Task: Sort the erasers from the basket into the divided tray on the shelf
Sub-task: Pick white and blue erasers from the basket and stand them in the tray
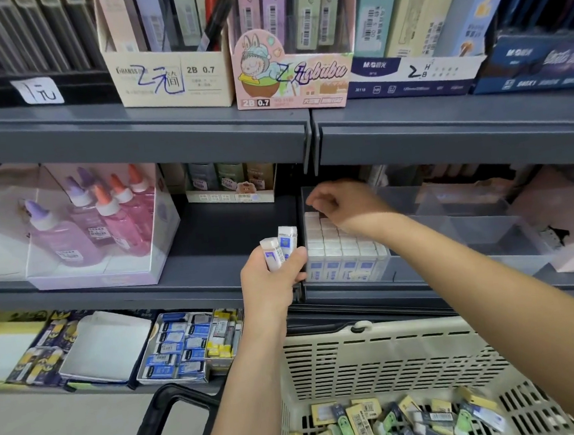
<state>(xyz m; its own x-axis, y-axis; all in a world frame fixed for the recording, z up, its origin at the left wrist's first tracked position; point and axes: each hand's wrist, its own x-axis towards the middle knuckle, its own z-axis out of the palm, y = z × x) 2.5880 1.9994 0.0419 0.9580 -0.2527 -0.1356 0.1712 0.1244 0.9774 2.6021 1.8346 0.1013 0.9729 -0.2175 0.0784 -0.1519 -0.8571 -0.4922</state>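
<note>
Gripping two upright erasers [270,249] in your left hand [272,282] beside the divided tray [469,234], you poise your right hand [344,206] over it, grip unclear.

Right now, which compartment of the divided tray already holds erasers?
The leftmost compartment, under the right hand: it is packed with rows of white-and-blue erasers. The clear compartments to its right show none.

The divided tray [469,234] is standing on the shelf [228,228], right of the glue bottles [107,217], erasers [343,247] lining its left compartment; the basket [392,356] is sitting below, in front.
</note>
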